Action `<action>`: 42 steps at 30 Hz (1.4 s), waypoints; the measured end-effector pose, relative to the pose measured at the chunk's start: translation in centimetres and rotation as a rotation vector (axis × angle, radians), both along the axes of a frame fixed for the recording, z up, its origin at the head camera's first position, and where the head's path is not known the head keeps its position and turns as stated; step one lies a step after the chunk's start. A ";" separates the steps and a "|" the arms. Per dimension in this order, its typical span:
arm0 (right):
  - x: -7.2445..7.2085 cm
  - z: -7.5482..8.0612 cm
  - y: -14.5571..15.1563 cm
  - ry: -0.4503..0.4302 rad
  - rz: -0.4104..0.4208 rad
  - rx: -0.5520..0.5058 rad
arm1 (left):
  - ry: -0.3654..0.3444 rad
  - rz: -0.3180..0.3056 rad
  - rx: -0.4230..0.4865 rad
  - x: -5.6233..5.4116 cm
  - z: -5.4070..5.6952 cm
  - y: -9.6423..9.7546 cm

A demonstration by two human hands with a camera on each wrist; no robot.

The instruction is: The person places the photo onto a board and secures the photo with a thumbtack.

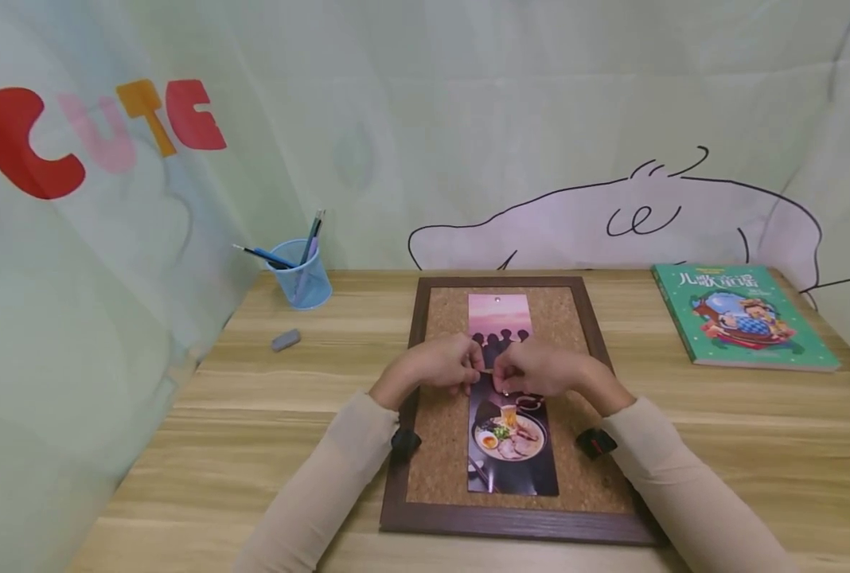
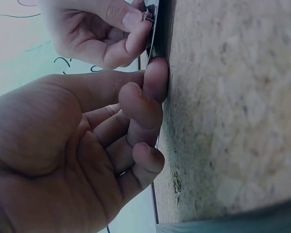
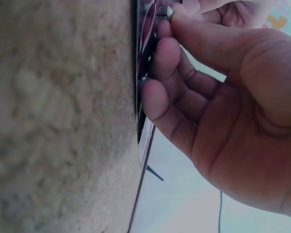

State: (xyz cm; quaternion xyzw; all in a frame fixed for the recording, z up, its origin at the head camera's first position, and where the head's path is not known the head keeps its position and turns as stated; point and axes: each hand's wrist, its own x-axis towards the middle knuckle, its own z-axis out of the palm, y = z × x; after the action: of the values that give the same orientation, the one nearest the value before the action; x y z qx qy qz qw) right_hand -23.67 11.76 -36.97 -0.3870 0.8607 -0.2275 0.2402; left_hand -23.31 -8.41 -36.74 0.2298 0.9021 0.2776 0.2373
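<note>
A photo of a ramen bowl [image 1: 509,469] lies on a framed cork board [image 1: 439,454]. Above it is a photo of dark silhouettes under a pink sky [image 1: 500,313], with a small pin at its top edge. My left hand [image 1: 442,362], fingers curled, pinches the ramen photo near its upper left corner; in the left wrist view its fingertips [image 2: 156,77] are right at the cork. Close beside it, my right hand [image 1: 543,368] pinches a small shiny push pin [image 3: 170,12] between thumb and forefinger over the ramen photo's upper part.
A blue mesh cup [image 1: 303,278] of pencils stands at the table's back left, with a grey eraser [image 1: 286,340] in front of it. A green book [image 1: 747,318] lies at the back right. Printed cloth hangs behind the wooden table [image 1: 253,446].
</note>
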 end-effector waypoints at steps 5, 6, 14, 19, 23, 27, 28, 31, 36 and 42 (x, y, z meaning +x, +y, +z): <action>0.1 0.4 0.0 0.036 -0.014 -0.010 | 0.023 -0.015 -0.024 -0.1 0.6 0.2; 0.1 0.6 0.0 0.037 -0.019 -0.012 | 0.033 -0.020 -0.031 -0.2 0.7 0.2; 0.0 1.1 0.1 0.014 -0.060 -0.027 | 0.109 -0.043 -0.076 -0.5 1.0 0.4; 0.1 1.2 -0.2 -0.004 -0.094 -0.017 | 0.119 -0.038 -0.086 -0.5 1.1 0.1; 0.2 1.2 -0.6 0.063 -0.113 0.031 | 0.146 -0.044 -0.099 -0.5 1.3 -0.1; 0.5 1.4 -0.9 0.104 -0.137 0.085 | 0.148 -0.043 -0.101 -0.4 1.4 0.0; 0.6 1.4 -0.9 0.099 -0.143 0.094 | 0.142 -0.040 -0.099 -0.4 1.4 0.0; 0.7 1.3 -1.0 0.072 -0.165 0.101 | 0.130 -0.032 -0.094 -0.4 1.2 0.0; 0.8 0.9 -1.0 0.062 -0.175 0.089 | 0.130 -0.019 -0.076 -0.2 0.9 0.0; 1.1 0.2 -0.7 0.042 -0.172 0.064 | 0.127 -0.014 -0.049 0.1 0.0 0.0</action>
State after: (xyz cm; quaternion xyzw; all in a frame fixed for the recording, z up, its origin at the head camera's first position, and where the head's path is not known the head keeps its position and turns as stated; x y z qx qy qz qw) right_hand -22.62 11.06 -36.80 -0.3083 0.9024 -0.2117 0.2138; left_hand -23.20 -8.40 -36.70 0.2474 0.9202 0.2385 0.1873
